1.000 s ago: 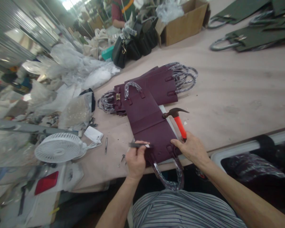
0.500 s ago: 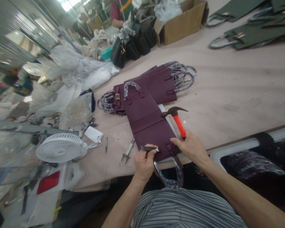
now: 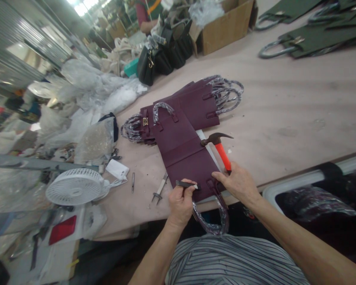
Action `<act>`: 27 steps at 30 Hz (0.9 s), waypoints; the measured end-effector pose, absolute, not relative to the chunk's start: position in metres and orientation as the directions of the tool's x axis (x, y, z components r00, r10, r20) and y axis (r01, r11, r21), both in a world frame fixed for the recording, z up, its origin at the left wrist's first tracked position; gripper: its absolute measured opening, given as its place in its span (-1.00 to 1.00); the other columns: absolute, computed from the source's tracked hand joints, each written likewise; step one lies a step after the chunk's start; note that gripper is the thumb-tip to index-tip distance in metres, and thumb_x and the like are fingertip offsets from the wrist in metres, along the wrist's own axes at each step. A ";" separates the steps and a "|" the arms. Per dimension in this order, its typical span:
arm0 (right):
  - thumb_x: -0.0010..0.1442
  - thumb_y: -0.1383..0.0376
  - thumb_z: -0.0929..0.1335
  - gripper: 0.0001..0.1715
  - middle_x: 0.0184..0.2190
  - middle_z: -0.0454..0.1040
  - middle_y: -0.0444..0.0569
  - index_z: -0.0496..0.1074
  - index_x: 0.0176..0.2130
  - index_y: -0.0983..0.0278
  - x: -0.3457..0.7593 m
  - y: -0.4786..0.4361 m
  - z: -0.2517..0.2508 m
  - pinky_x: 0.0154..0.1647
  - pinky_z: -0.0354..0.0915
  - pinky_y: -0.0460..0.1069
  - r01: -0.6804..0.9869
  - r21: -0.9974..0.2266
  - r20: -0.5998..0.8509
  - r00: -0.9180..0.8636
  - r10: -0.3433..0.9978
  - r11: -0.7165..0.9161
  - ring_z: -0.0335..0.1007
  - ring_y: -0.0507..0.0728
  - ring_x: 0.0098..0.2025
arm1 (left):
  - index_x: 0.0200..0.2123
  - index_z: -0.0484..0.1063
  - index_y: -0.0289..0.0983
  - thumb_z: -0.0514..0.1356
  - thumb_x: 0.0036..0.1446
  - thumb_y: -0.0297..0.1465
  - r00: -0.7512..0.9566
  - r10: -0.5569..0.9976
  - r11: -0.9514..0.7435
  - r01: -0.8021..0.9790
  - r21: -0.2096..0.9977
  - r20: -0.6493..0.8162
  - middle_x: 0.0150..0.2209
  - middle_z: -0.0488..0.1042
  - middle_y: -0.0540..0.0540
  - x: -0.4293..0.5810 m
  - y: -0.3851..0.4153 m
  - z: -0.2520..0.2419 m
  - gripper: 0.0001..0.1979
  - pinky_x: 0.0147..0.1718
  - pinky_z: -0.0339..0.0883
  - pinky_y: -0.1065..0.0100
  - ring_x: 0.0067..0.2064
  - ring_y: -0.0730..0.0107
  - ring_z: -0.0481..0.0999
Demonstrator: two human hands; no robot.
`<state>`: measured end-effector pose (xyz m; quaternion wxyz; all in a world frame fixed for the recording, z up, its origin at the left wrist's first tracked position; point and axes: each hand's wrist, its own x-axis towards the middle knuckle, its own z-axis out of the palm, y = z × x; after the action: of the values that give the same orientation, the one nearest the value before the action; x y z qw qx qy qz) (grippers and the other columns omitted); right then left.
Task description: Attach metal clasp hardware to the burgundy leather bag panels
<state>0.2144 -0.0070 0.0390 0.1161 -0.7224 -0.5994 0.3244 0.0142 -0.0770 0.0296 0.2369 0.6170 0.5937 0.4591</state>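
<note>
A dark burgundy leather bag panel (image 3: 180, 138) lies flat before me, its near handle (image 3: 211, 227) wrapped in clear film and hanging over the table edge. My left hand (image 3: 180, 204) pinches a short dark metal punch (image 3: 186, 184) with a pale end, low over the panel's near part. Whether its tip touches the leather I cannot tell. In my right hand (image 3: 240, 182) is a claw hammer (image 3: 223, 155) with an orange grip, its head above the panel's right edge. The right thumb rests by the handle's leather tab.
More burgundy panels (image 3: 200, 101) with wrapped handles are stacked behind. Left of me lie dividers (image 3: 159, 192), a small metal rod (image 3: 133, 183) and a white fan (image 3: 74, 187). Black bags (image 3: 154, 65), a cardboard box (image 3: 228, 29) and green panels (image 3: 329, 35) stand farther back.
The view has shifted very slightly. Both hands, the punch and the hammer hold nearly the same place over the panel.
</note>
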 end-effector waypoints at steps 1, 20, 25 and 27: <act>0.17 -0.02 0.41 -0.54 -0.38 0.52 0.06 0.41 -0.16 0.30 0.215 -0.007 0.039 -0.33 0.18 0.02 0.790 -0.559 -0.329 0.066 0.942 -0.251 0.45 0.23 -0.32 | -0.22 0.51 -0.27 0.17 0.28 -0.44 -0.112 0.949 -0.194 0.531 0.825 0.295 -0.29 0.64 -0.09 0.015 -0.076 0.032 -0.89 -0.20 0.53 0.35 -0.26 0.32 0.65; 0.31 -0.01 0.12 -0.56 -0.66 0.21 -0.17 0.20 -0.47 0.18 0.241 -0.014 0.028 -0.55 0.07 -0.04 0.501 -0.823 -0.317 -0.018 0.948 -0.266 0.16 0.05 -0.62 | -0.22 0.47 -0.27 0.15 0.29 -0.43 -0.018 0.895 -0.325 0.659 0.679 0.446 -0.32 0.62 -0.09 0.018 -0.073 0.021 -0.90 -0.24 0.53 0.38 -0.30 0.35 0.64; 0.30 -0.03 0.16 -0.56 -0.64 0.27 -0.16 0.21 -0.46 0.18 0.259 -0.031 0.066 -0.56 0.07 -0.05 0.497 -0.850 -0.212 -0.017 0.977 -0.176 0.15 0.03 -0.60 | -0.22 0.47 -0.26 0.13 0.29 -0.41 0.006 0.905 -0.325 0.657 0.681 0.426 -0.32 0.63 -0.10 0.019 -0.074 0.022 -0.89 -0.26 0.52 0.39 -0.31 0.35 0.65; 0.30 -0.04 0.17 -0.55 -0.64 0.26 -0.17 0.21 -0.46 0.18 0.262 -0.037 0.090 -0.55 0.06 -0.05 0.541 -0.839 -0.097 -0.030 0.995 -0.065 0.15 0.03 -0.60 | -0.22 0.46 -0.26 0.13 0.28 -0.42 0.010 0.912 -0.318 0.650 0.690 0.411 -0.32 0.63 -0.09 0.019 -0.075 0.023 -0.89 -0.26 0.52 0.41 -0.31 0.37 0.65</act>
<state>0.2625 -0.0367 0.0904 0.3037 -0.6267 -0.6125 0.3740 0.0192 -0.0746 0.0232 0.1552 0.6935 0.5629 0.4220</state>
